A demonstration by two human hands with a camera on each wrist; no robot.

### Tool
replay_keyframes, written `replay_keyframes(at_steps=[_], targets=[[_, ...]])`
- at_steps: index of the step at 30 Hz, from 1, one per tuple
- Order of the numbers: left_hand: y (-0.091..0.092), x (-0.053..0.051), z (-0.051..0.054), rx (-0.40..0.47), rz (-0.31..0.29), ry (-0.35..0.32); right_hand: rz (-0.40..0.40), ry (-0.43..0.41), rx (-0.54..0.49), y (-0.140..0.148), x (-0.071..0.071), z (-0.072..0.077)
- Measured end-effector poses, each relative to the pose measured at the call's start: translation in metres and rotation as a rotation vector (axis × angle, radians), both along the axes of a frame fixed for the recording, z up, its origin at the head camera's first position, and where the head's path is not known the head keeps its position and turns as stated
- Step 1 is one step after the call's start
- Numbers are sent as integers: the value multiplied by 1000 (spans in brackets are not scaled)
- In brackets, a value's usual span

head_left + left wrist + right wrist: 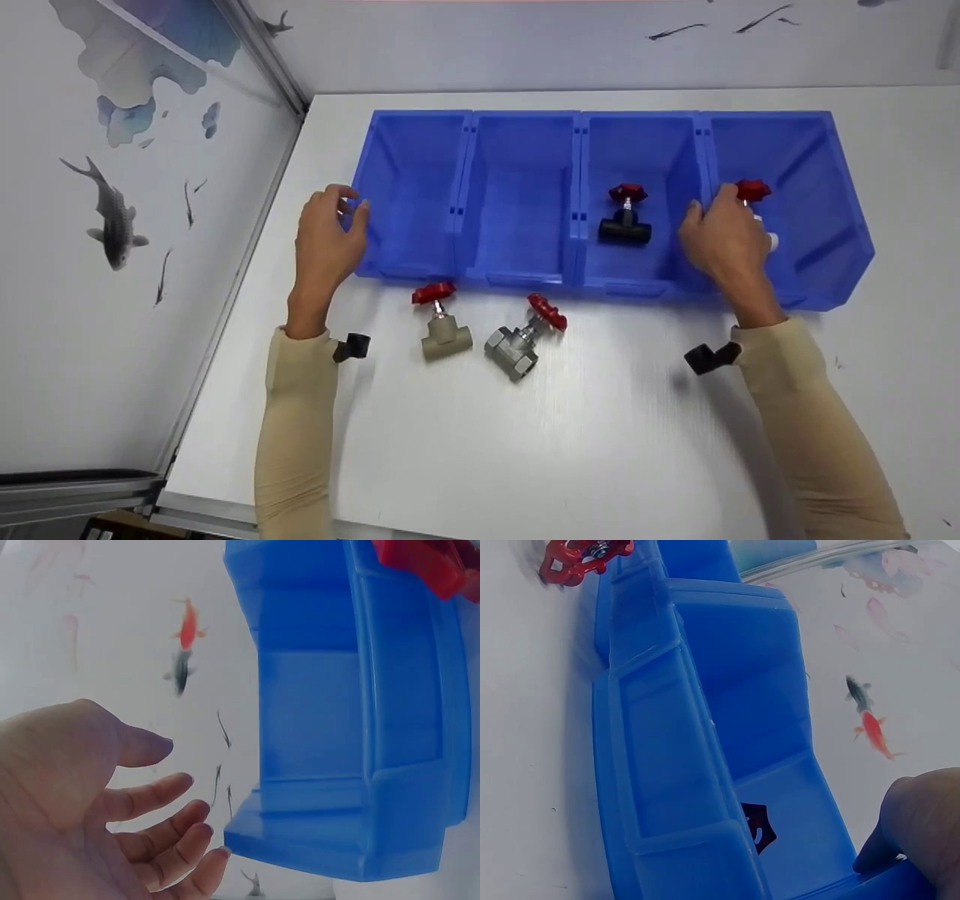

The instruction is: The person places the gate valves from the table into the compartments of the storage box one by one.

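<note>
My left hand (328, 236) is beside the outer wall of the leftmost blue bin (409, 187), its fingers loosely bent with nothing in them, as the left wrist view also shows. My right hand (724, 232) straddles the divider between the two rightmost bins, thumb on the third bin's side; its other fingertips are hidden. Against that hand, in the rightmost bin, lies a white valve (772, 241) with a red handwheel, partly covered. A black valve (626, 229) with a red handwheel lies in the third bin.
In front of the bins, a beige valve (446, 337) and a silver metal valve (514, 352) lie on the white table (570, 450), both with red handwheels. White panels stand at the left and back. Small black cameras sit on both wrists.
</note>
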State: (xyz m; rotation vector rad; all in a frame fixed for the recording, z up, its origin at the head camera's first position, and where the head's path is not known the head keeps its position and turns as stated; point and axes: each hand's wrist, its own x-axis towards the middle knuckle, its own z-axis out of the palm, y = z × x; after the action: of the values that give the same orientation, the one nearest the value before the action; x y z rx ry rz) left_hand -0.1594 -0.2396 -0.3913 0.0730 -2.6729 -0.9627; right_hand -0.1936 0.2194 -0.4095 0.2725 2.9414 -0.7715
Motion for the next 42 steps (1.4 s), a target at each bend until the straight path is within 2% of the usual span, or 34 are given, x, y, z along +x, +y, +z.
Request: replay_keyframes(at_steps=[6,12,19,26,33,37,42], targets=[[7,9,2,77,-131,7,5,4,6,-1,0,0],[16,16,1,130,-227,-44,9,1,-15,-2,0,-1],[32,22,-8,135,-335,-175,2,-28,-17,-1,0,0],[51,25,-14,199,-440,-301,0,-22,-16,-1,-1,0],[66,27,-21,276,-577,-385,-6,-4,-8,0,-1,-1],[72,27,-24,316,-608,-445,-11,-4,-8,0,-1,-1],[79,28,-27,412,-640,-559,-11,-3,-15,0,0,-1]])
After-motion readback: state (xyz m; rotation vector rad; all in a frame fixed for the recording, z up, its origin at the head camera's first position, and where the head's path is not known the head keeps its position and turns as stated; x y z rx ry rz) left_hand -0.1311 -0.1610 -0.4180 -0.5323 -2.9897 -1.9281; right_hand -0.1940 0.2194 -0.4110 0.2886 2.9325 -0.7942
